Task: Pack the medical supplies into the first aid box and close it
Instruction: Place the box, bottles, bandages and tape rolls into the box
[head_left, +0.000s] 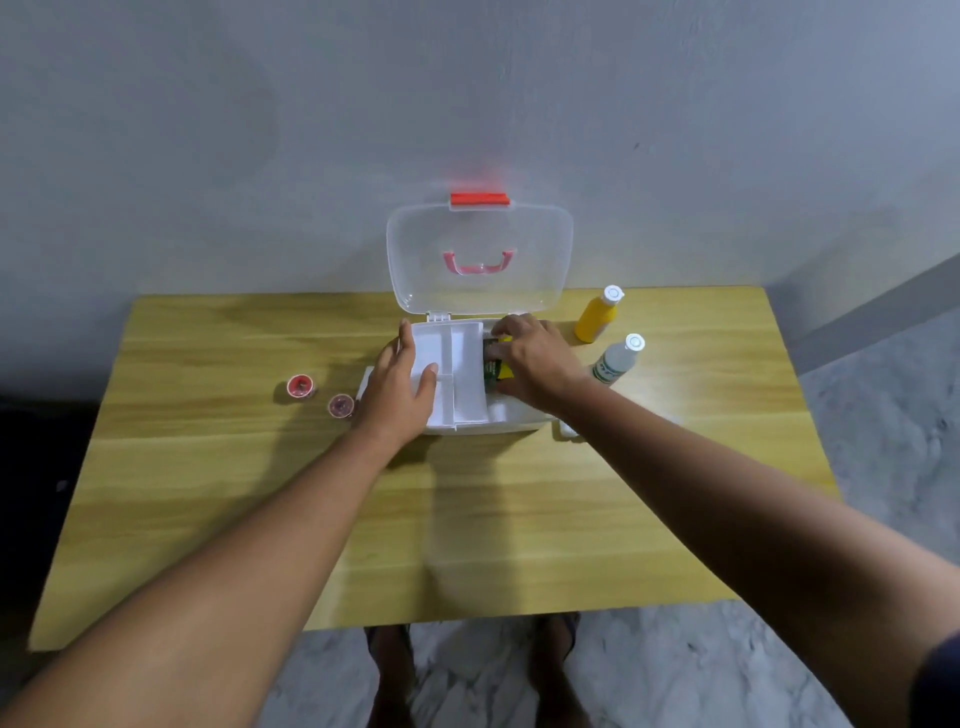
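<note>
The open first aid box (519, 415) lies under both hands: the left hand (402, 387) rests spread on its white tray (457, 364), and the right hand (535, 361) grips a green-yellow pack (492, 366) inside. Its clear lid (480, 260) stands upright beyond the fingers, red latch (479, 199) on top.

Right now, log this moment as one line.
box lid open | left hand on tray | right hand placing green-yellow pack | two bottles, two jars outside
</note>
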